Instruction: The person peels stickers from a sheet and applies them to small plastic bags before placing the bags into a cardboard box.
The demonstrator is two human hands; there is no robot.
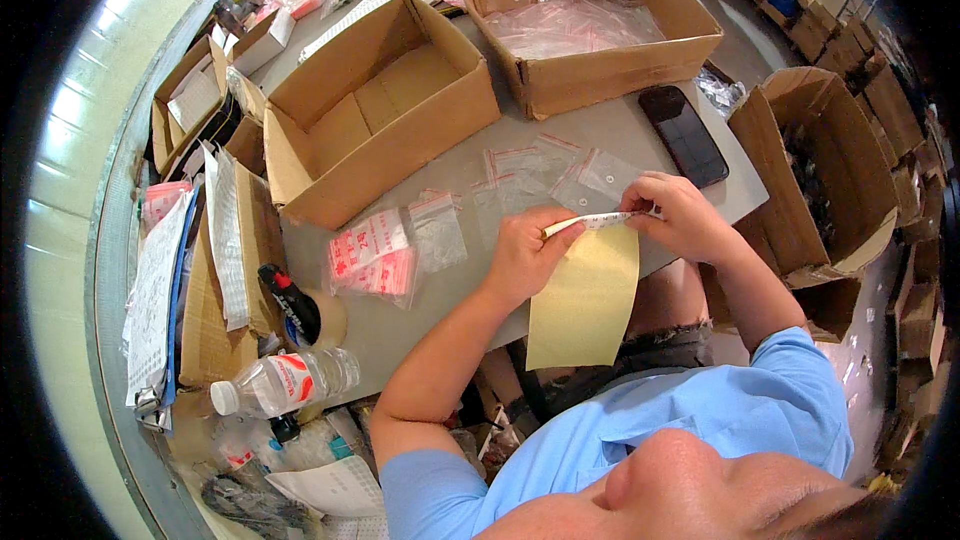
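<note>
At the table's front edge, both my hands pinch the upper edge of a sheet of labels (584, 302). Its plain yellow back hangs down over my lap, and the top is folded over to show a white printed strip. My left hand (533, 252) grips the left end of that strip. On the right end, the fingers of my right hand (672, 215) are closed. Just beyond my hands lie several small clear zip bags (602, 178) with red seal lines. To their left sits a packet of red-printed bags (372, 258), beside another small clear bag (437, 230).
An open cardboard box (380, 105) stands at the back left; another box (610, 70) holds many clear bags. A black phone (684, 135) lies at the right table edge, near a floor carton (835, 230). A water bottle (290, 383) and a tape roll (328, 320) sit at left.
</note>
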